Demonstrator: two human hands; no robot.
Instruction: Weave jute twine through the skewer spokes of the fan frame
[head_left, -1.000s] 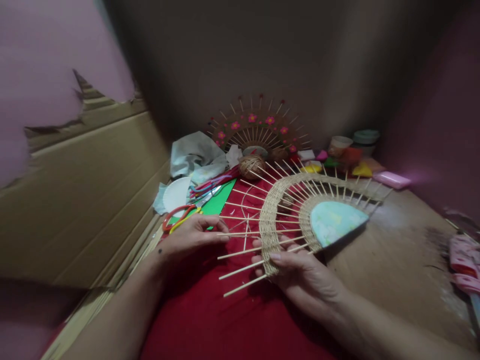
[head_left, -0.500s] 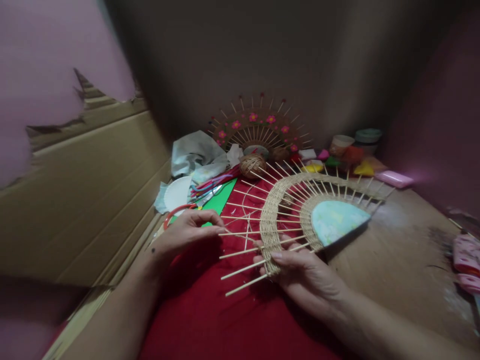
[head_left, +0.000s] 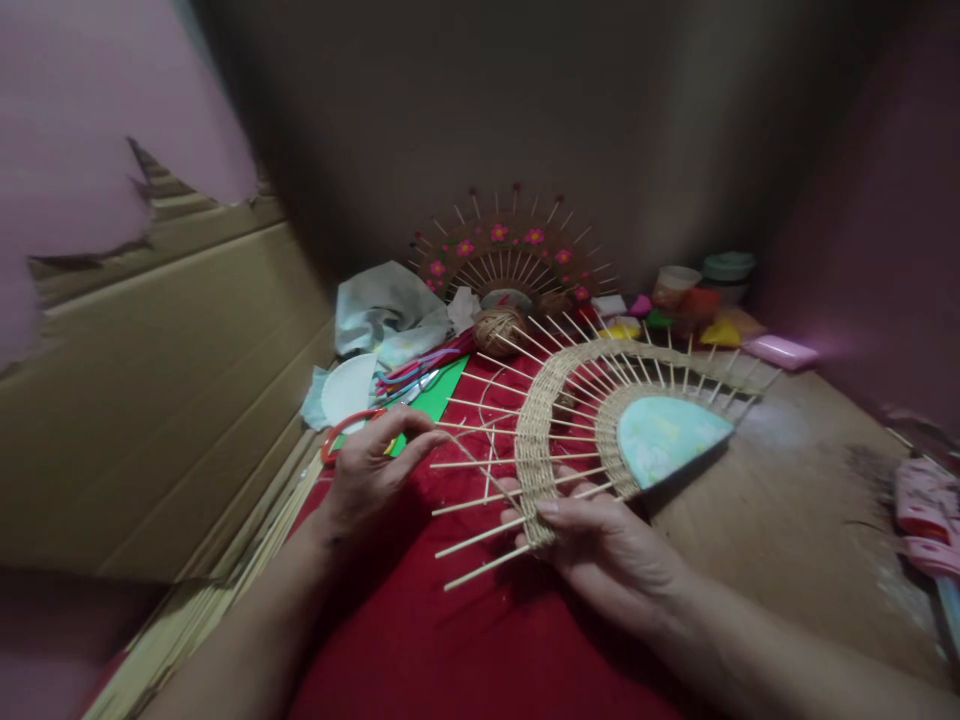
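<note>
My right hand (head_left: 607, 540) grips the lower end of a woven fan (head_left: 536, 430), thumb on top of the band and fingers underneath. Thin sticks radiate from the fan's pale blue half-round base (head_left: 667, 435), crossed by an inner and an outer band of woven twine. To the left, my left hand (head_left: 382, 455) pinches a strand of twine (head_left: 480, 468) between thumb and fingertips. That strand runs taut to the band's lower end near my right fingers. A ball of twine (head_left: 499, 330) sits behind the fan, with loose twine trailing over the red cloth (head_left: 450, 640).
Orange-handled scissors (head_left: 337, 437) lie on green sheet (head_left: 439, 400) beyond my left hand. A flower-decorated fan (head_left: 517, 240) stands against the back wall. Colourful packets (head_left: 720, 333) and a lidded tub (head_left: 727, 275) are at back right. Torn cardboard (head_left: 187, 390) lines the left side.
My left hand has lifted slightly and turned, drawing the twine from along the sticks to a slant above them. My right hand keeps its hold on the fan. The view has shifted a little.
</note>
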